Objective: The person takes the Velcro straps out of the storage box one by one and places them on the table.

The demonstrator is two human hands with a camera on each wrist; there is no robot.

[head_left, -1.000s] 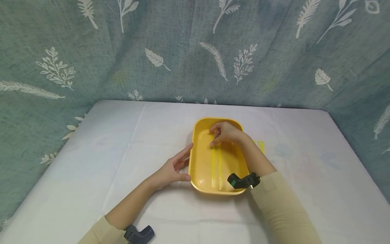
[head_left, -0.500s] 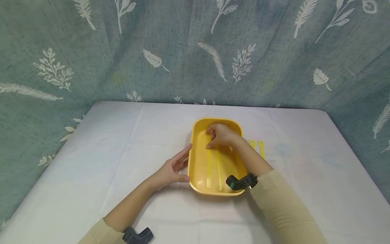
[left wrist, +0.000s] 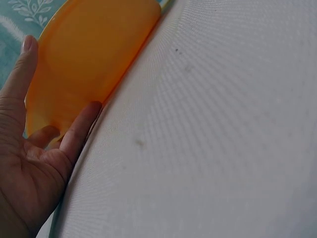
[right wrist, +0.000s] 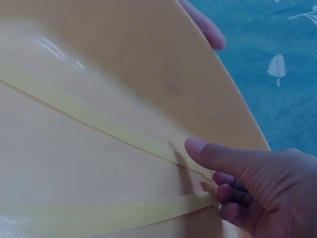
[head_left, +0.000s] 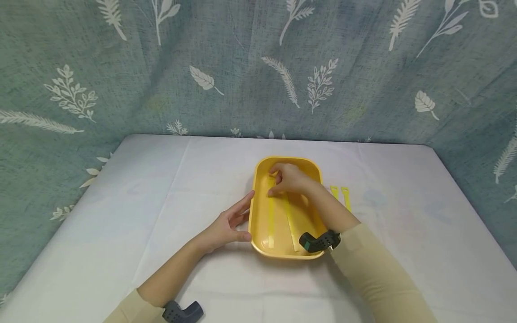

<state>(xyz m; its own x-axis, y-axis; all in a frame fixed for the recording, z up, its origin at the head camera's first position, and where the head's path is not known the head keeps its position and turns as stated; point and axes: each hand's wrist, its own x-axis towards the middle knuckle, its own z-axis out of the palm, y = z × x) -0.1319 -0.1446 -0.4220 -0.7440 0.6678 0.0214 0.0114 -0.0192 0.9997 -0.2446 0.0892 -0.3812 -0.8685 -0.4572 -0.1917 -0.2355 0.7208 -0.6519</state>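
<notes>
Yellow, the left strip (head_left: 271,224) ran under the right hand (head_left: 291,178), its fingers bent, pinch unclear; the left hand (head_left: 226,229), fingers spread, touched the tray (head_left: 261,215) at left.

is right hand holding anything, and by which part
The right hand seems to hold the left yellow strip in the tray near its far end; exact contact is hidden.

1. White cloth (head_left: 420,255), lightly creased, covering the table (head_left: 101,242).
2. Blue-green fabric (head_left: 242,103) hanging behind the table, printed with white leaves (head_left: 202,77) and sprigs (head_left: 322,84).
3. Left wrist view: a small brownish spot (left wrist: 139,144) on the cloth.
</notes>
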